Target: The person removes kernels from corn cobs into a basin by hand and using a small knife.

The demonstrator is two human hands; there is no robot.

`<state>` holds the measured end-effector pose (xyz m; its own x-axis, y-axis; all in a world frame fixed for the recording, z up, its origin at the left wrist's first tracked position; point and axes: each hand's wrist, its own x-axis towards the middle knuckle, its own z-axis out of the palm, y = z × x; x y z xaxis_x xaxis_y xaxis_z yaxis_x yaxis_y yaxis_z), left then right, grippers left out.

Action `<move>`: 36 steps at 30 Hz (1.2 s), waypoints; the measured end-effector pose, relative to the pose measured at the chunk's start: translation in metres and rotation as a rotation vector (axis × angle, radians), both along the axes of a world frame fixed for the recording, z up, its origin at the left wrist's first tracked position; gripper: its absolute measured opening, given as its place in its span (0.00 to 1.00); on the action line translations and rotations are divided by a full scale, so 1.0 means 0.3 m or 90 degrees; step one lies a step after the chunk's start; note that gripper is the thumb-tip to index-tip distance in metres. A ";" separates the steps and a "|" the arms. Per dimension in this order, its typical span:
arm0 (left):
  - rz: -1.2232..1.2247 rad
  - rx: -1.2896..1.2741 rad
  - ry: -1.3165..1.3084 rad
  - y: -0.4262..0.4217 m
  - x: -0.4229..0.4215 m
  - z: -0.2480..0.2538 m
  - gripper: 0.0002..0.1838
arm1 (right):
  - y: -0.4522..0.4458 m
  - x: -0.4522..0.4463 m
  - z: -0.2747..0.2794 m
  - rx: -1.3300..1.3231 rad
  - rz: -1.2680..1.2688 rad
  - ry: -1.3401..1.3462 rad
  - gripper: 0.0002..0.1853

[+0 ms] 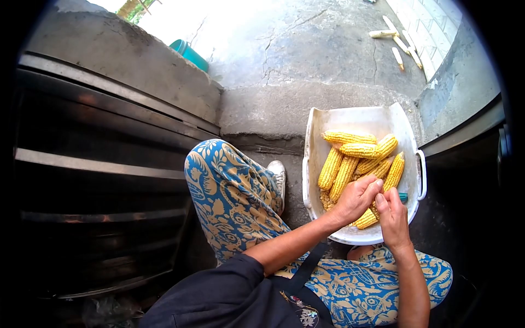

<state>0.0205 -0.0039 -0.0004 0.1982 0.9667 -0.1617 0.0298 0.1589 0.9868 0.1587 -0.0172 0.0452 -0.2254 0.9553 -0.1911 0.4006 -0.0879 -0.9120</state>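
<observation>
My left hand [358, 200] and my right hand [393, 215] meet thumb to thumb above a white plastic basin [358, 116] between my legs. Both have curled fingers; whatever they grip is hidden. Beneath them lie several yellow ears of corn [343, 176], husked and piled in the basin. One ear [394, 172] leans near the right wall, just beyond my hands. Another ear [366, 220] shows below my left hand, partly covered. A small green piece [403, 197] sticks out to the right of my right hand; I cannot tell whether it is held.
Outside the doorway, bare cobs [405, 45] lie on the concrete floor [306, 49] by a white tiled wall. A teal bucket [189, 54] stands beyond the left wall [126, 71]. Dark metal door panels [98, 186] close in on the left. A raised concrete step [262, 112] lies ahead.
</observation>
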 end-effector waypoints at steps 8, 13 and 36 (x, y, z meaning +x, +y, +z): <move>0.056 0.086 0.089 -0.025 0.012 0.015 0.14 | 0.024 0.036 -0.046 -0.238 -0.099 0.133 0.16; 0.019 0.084 0.077 -0.018 0.006 0.046 0.16 | 0.032 0.048 -0.095 -0.312 -0.149 0.232 0.24; -0.104 -0.221 -0.280 0.032 -0.052 0.042 0.25 | 0.035 0.057 -0.080 -0.145 -0.103 0.110 0.24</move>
<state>0.0049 0.0057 0.0123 0.4604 0.8231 -0.3324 -0.3190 0.5029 0.8033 0.1759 -0.0067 0.0211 -0.1216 0.9184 -0.3765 0.2049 -0.3480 -0.9148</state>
